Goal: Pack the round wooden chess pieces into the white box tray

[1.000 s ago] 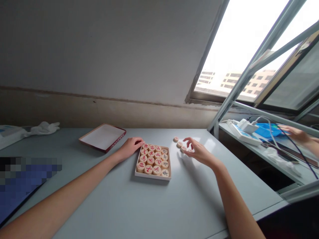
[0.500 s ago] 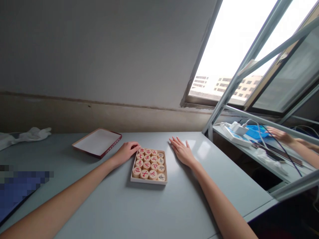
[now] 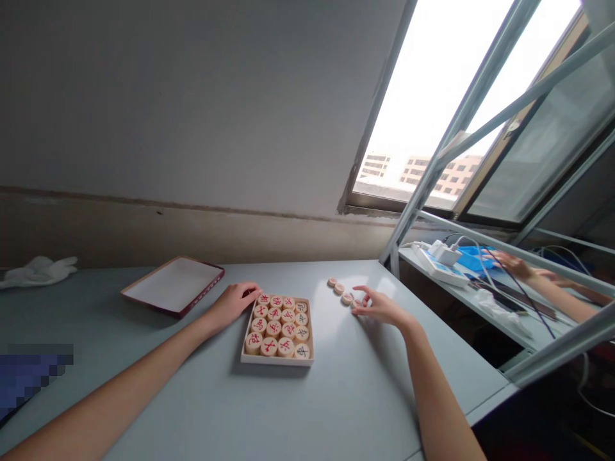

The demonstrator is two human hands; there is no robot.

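Observation:
A shallow tray box holds wooden Chinese chess pieces in rows, mostly with red characters and a right-hand column in dark ones. My left hand lies at the box's far left corner, its bent fingers gripping the rim. Several loose chess pieces lie in a slanting row on the table, right of the box. Over the nearest end of that row is my right hand, thumb and forefinger spread apart around the nearest piece. The thumb tip is close to that piece; whether it touches, I cannot tell.
A box lid lies upturned on the table at left, white inside. White gloves are at the far left. Beyond the metal frame at right, another person's hands work near a power strip and blue material.
My right hand has lifted from lying flat and drawn nearer and rightward, uncovering the row of pieces. My left hand stays at the box corner. The view has shifted slightly.

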